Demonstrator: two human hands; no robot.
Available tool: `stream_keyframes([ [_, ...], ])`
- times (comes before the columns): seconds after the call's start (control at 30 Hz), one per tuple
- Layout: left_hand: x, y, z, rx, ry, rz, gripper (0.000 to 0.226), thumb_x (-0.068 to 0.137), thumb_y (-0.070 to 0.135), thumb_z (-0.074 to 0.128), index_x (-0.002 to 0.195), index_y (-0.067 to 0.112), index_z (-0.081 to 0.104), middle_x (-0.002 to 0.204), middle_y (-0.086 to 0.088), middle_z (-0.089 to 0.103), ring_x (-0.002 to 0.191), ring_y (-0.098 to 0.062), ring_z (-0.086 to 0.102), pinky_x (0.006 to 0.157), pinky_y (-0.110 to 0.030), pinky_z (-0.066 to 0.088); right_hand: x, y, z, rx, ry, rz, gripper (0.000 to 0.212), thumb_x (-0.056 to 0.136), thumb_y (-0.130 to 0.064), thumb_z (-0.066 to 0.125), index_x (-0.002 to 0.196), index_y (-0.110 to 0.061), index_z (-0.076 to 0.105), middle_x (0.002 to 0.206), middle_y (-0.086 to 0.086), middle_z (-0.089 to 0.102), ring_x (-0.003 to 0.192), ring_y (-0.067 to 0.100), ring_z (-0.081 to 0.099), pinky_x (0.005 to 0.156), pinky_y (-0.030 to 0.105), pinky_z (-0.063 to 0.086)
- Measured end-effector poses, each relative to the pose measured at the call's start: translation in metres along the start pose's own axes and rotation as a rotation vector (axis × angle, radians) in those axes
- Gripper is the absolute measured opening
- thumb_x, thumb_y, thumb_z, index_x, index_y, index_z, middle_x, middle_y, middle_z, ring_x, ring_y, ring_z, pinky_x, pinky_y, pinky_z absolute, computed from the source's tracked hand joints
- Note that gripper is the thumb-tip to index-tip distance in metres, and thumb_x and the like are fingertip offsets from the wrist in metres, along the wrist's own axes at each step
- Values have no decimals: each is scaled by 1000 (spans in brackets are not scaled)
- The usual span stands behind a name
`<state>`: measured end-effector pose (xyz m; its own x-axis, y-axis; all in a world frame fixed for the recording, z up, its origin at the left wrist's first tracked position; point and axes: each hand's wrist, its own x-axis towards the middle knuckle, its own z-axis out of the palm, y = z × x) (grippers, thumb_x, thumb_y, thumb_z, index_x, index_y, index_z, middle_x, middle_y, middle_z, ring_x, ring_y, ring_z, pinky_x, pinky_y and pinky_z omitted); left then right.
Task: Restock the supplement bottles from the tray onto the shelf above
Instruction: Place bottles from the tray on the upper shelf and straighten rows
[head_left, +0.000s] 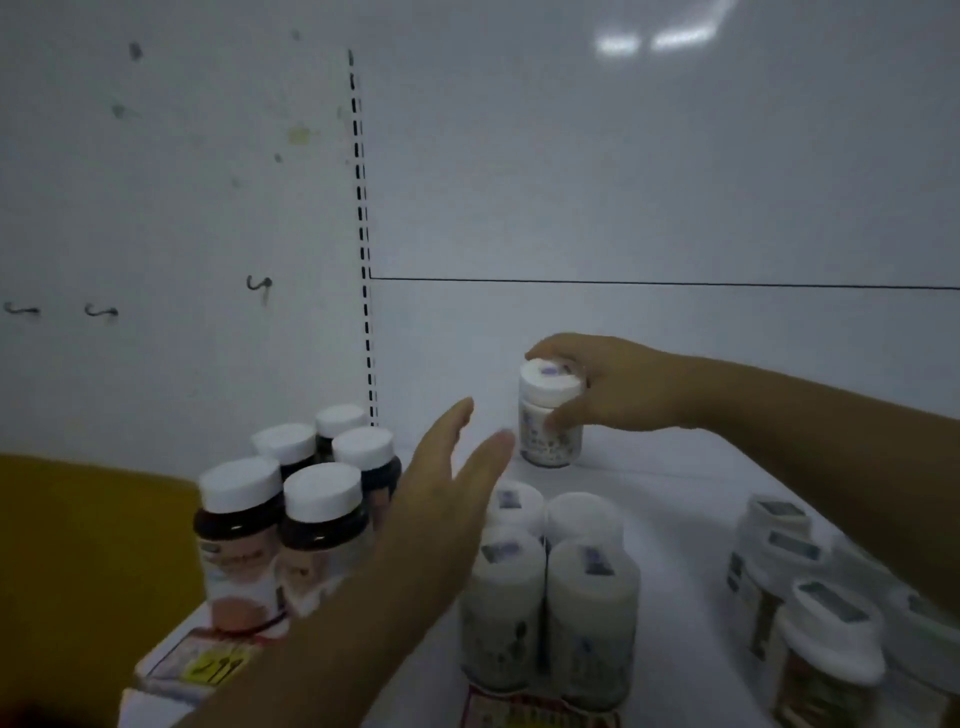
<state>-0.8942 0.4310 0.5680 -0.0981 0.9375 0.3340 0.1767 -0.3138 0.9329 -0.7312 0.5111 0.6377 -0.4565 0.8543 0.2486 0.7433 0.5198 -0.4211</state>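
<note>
My right hand (613, 387) grips a white supplement bottle (550, 415) by its cap and upper body; the bottle stands upright near the back of the white shelf (665, 499). In front of it stand several more white bottles (550, 587) of the same kind in a tight group. My left hand (441, 499) hovers open with straight fingers between that group and the dark bottles, holding nothing. No tray is in view.
Several dark brown bottles with white caps (301, 504) stand at the shelf's left end. Another group of white bottles (810, 608) fills the right front. Yellow price tags (215, 665) line the shelf edge. The white back panel has a slotted upright (363, 249).
</note>
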Motion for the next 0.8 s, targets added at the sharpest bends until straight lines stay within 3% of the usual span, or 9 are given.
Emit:
stream_keyframes([
  [0.1, 10, -33, 5, -59, -87, -150, 50, 99, 7, 34, 147, 11, 20, 155, -6, 25, 135, -15, 30, 94, -20, 32, 10, 13, 18, 170, -133, 200, 46, 71, -11, 76, 108, -27, 53, 117, 2, 56, 98, 19, 59, 85, 33, 55],
  [0.17, 16, -49, 1, -86, -177, -86, 48, 99, 0, 26, 146, 1, 16, 156, -13, 19, 142, -23, 23, 93, -21, 31, 14, 17, 29, 202, -187, 269, 44, 71, -10, 76, 107, -26, 55, 114, 3, 57, 93, 17, 62, 82, 31, 57],
  [0.27, 18, -56, 5, -5, -232, -84, 47, 102, 14, 25, 145, -1, 19, 154, -16, 25, 141, -28, 28, 103, -27, 29, 16, 22, 41, 254, -254, 341, 43, 74, -9, 74, 111, -22, 56, 115, 5, 58, 93, 18, 63, 85, 32, 56],
  [0.4, 12, -43, 12, -317, -234, -391, 47, 99, 23, 30, 142, 4, 33, 145, -16, 41, 132, -32, 41, 103, -36, 35, 15, 22, 50, 287, -319, 385, 40, 81, -12, 66, 117, -23, 55, 124, 4, 55, 107, 22, 59, 92, 34, 52],
  [0.5, 13, -63, 3, -342, -410, -289, 48, 101, 24, 26, 140, -3, 35, 146, -23, 39, 135, -33, 39, 105, -35, 34, 14, 19, 53, 282, -307, 406, 40, 83, -15, 63, 121, -24, 54, 124, 1, 57, 108, 20, 58, 89, 31, 52],
  [0.6, 17, -64, 3, -390, -336, -362, 49, 99, 27, 31, 143, 4, 33, 146, -20, 40, 135, -34, 39, 111, -38, 32, 9, 14, 56, 286, -291, 418, 38, 87, -29, 58, 125, -30, 52, 126, -5, 57, 106, 12, 58, 83, 23, 50],
  [0.7, 4, -66, 1, -384, -347, -348, 51, 96, 41, 35, 145, 27, 31, 143, -2, 45, 131, -25, 45, 113, -45, 32, 5, 8, 58, 117, -211, 392, 53, 88, -53, 47, 135, -32, 41, 142, -5, 44, 120, 15, 47, 98, 27, 37],
  [0.8, -1, -69, -4, -239, -197, -153, 46, 97, 38, 36, 142, 32, 34, 149, 6, 39, 134, -14, 40, 115, -42, 30, -7, 2, 48, -264, -83, 338, 63, 89, -59, 38, 143, -28, 29, 152, -1, 31, 134, 20, 35, 109, 34, 26],
])
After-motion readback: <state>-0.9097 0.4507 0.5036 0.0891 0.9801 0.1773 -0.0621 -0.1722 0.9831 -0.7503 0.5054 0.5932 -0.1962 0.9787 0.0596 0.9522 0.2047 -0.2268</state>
